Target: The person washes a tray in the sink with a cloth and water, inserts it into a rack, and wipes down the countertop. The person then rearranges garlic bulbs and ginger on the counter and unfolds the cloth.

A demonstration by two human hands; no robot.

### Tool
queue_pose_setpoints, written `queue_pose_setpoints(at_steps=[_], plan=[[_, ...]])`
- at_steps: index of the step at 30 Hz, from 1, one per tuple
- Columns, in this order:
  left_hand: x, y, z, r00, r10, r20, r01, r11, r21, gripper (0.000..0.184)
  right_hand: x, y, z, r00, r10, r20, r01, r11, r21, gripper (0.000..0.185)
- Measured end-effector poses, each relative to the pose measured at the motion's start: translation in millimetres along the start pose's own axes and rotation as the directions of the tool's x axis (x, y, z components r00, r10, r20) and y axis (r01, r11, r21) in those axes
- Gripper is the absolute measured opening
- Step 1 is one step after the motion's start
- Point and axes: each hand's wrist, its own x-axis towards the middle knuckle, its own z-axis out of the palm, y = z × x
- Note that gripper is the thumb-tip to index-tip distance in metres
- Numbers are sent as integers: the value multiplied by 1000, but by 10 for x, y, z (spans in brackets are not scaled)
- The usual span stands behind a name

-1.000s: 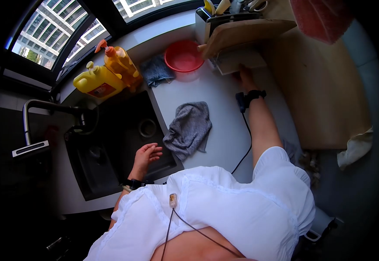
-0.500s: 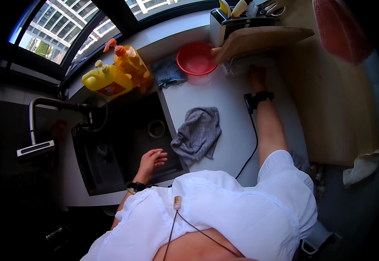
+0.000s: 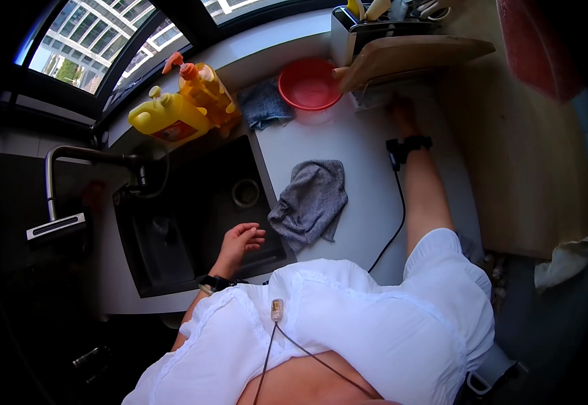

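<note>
My left hand [image 3: 240, 244] hovers above the near side of the dark sink [image 3: 189, 250], fingers loosely bent with nothing in them. Just to its right, a crumpled grey cloth [image 3: 311, 202] lies on the white counter [image 3: 368, 189], apart from the hand. My right arm reaches far across the counter. In shadow at its end is my right hand [image 3: 403, 111], beside a wire rack [image 3: 375, 94] under a leaning wooden cutting board [image 3: 415, 57]. Its fingers are too dark to make out, so what it touches stays hidden.
A red basin [image 3: 311, 88] and a blue cloth [image 3: 265, 104] stand at the back, beside yellow soap bottles [image 3: 169, 121]. The faucet [image 3: 91, 158] arches at left. A utensil holder [image 3: 354, 34] sits at the back right. A black cable [image 3: 398, 223] trails from my right wrist.
The view has shifted slightly. The fingers of my left hand have drawn in a little over the sink. My right hand remains by the rack, and the grey cloth lies as before.
</note>
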Motion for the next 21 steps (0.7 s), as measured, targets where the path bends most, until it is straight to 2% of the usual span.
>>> queue_pose_setpoints(at_steps=[1, 3, 6, 9, 12, 14, 16, 18, 20, 21], plan=[[7, -17, -31, 1000, 13, -3, -13, 1000, -1, 28, 1, -42, -52, 991, 131, 28, -133, 976, 171, 37], [9, -75, -120, 1000, 18, -9, -18, 1000, -25, 27, -2, -132, -120, 881, 437, 178, -472, 815, 336, 45], [-20, -117, -189, 999, 12, -38, -13, 1000, -19, 27, -69, -314, -225, 834, 525, 169, -536, 702, 468, 44], [-55, -107, -199, 999, 11, -51, -11, 1000, -13, 27, -61, -342, -213, 825, 532, 192, -536, 626, 567, 42], [-54, -104, -221, 999, 15, -46, -16, 1000, -23, 27, 37, -31, -34, 886, 392, 247, -446, 866, 228, 50], [-60, -84, -206, 999, 19, -42, -20, 999, -25, 27, 36, 155, 148, 932, 341, 125, -362, 896, 256, 48], [-61, -61, -210, 999, 19, -48, -20, 1000, -15, 28, -12, 53, 116, 931, 353, 91, -364, 885, 291, 46], [-68, -78, -219, 998, 21, -53, -21, 1000, -13, 27, -48, -40, 55, 895, 423, 144, -446, 827, 342, 42], [-71, -85, -240, 998, 26, -57, -27, 1000, -14, 27, 5, 49, 160, 900, 423, 107, -436, 862, 258, 38], [-86, -78, -252, 997, 36, -61, -37, 999, -10, 27, 3, 73, 171, 941, 335, 43, -337, 927, 163, 34]])
